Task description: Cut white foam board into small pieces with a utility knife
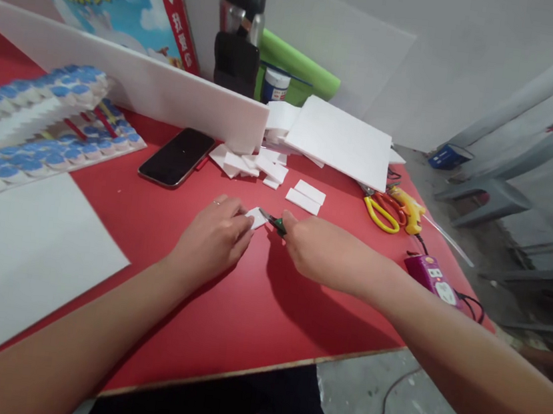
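My left hand (217, 233) pinches a small white board piece (257, 218) near the middle of the red table; a ring shows on one finger. In my right hand (309, 246) is a craft knife (277, 223) with a dark green handle. Its blade tip meets the right end of the white piece, though I cannot tell how deep it goes. Two white strips (304, 197) lie side by side just beyond my right hand. A loose heap of white offcuts (254, 164) sits farther back.
A phone (176, 157), a blue-and-white model (49, 125) and a large white sheet (22, 263) lie to the left. Yellow-and-red-handled scissors (383, 212), a yellow glue gun (407, 208) and a purple power strip (433, 278) line the right edge. White boards (342, 140) and a bottle (239, 21) stand behind.
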`<state>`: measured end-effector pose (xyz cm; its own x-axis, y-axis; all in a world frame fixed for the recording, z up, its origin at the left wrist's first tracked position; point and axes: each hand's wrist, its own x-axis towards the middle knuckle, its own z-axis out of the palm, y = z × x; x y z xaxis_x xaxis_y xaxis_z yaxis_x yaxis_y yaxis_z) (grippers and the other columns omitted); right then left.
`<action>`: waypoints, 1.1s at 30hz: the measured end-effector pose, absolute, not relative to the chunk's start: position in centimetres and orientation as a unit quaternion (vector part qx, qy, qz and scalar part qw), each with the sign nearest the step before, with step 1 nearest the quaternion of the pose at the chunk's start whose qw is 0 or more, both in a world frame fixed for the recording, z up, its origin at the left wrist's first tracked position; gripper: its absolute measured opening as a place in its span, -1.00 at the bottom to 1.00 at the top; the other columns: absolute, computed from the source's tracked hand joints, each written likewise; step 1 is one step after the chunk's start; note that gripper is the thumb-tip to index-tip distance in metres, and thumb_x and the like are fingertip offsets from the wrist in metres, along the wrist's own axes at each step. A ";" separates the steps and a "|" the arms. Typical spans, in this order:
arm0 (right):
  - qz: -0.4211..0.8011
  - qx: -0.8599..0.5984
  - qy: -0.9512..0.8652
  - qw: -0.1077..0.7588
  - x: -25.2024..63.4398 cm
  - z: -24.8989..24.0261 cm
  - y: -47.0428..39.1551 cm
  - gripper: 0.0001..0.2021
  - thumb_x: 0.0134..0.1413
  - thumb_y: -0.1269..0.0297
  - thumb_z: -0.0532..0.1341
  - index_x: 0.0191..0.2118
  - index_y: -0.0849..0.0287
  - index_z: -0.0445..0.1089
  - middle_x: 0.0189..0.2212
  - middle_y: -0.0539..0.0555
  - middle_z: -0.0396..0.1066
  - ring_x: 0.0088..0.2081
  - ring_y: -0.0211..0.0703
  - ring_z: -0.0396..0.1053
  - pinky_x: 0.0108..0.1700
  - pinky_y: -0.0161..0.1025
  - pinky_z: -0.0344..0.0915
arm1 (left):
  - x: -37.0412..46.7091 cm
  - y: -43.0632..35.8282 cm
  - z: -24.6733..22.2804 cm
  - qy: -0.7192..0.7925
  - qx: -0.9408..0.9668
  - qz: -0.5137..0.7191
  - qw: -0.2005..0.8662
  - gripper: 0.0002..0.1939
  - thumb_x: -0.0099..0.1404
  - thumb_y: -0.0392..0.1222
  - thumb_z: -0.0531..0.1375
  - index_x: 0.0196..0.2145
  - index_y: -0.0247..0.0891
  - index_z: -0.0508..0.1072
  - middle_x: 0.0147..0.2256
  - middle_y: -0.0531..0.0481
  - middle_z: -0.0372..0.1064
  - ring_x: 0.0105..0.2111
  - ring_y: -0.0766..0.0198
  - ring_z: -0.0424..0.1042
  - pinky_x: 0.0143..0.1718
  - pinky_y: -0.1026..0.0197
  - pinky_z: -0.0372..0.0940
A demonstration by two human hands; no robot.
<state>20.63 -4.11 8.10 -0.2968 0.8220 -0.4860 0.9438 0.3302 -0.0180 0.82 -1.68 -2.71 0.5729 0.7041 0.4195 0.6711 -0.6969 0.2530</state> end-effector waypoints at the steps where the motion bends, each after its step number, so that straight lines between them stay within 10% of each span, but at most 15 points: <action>1: -0.152 0.560 0.790 0.199 20.7 8.1 -4.4 -0.73 0.38 0.51 0.02 0.07 0.35 0.37 -0.39 0.19 0.49 -0.49 -0.12 0.34 -0.50 -0.21 0.00 | 0.8 -1.7 -2.7 0.388 0.887 0.250 0.030 -0.70 0.54 -0.21 0.10 -0.29 -0.31 0.58 -0.25 -0.20 0.44 -0.29 0.04 0.32 -0.23 0.01 0.26; 17: -0.122 0.584 0.775 0.209 22.8 5.7 -8.5 -0.37 0.36 0.48 0.03 0.49 0.47 0.03 -0.30 0.31 0.57 -0.37 0.04 0.52 -0.46 -0.20 0.05 | 0.7 -1.5 -2.9 0.380 0.890 0.250 0.031 -0.70 0.53 -0.23 0.09 -0.27 -0.32 0.59 -0.23 -0.23 0.48 -0.25 -0.01 0.38 -0.16 -0.07 0.34; 23: -0.071 0.609 0.778 0.134 26.2 4.0 -9.9 -0.47 0.55 0.25 -0.05 0.51 0.23 0.06 -0.10 0.27 0.58 -0.24 0.03 0.56 -0.38 -0.23 0.16 | 0.0 -0.9 -3.0 0.385 0.877 0.281 0.056 -0.76 0.50 -0.22 0.10 -0.17 -0.27 0.58 -0.12 -0.23 0.55 -0.13 -0.04 0.49 -0.04 -0.09 0.38; 33: 0.053 0.622 0.778 0.075 25.5 3.3 -7.4 -0.51 0.53 0.08 0.10 0.32 0.36 0.33 -0.01 0.37 0.47 0.03 0.23 0.42 0.01 -0.03 0.34 | -0.5 0.1 -3.3 0.471 0.825 0.301 0.078 -0.62 0.43 -0.19 0.14 0.13 -0.33 0.51 0.06 -0.30 0.56 0.05 -0.19 0.49 0.12 -0.21 0.37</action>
<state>25.48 -7.42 3.29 -0.2149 0.9754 -0.0498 0.9595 0.2204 0.1754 -0.46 0.09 -3.29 0.3745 0.8247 0.4238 0.7305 -0.5439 0.4129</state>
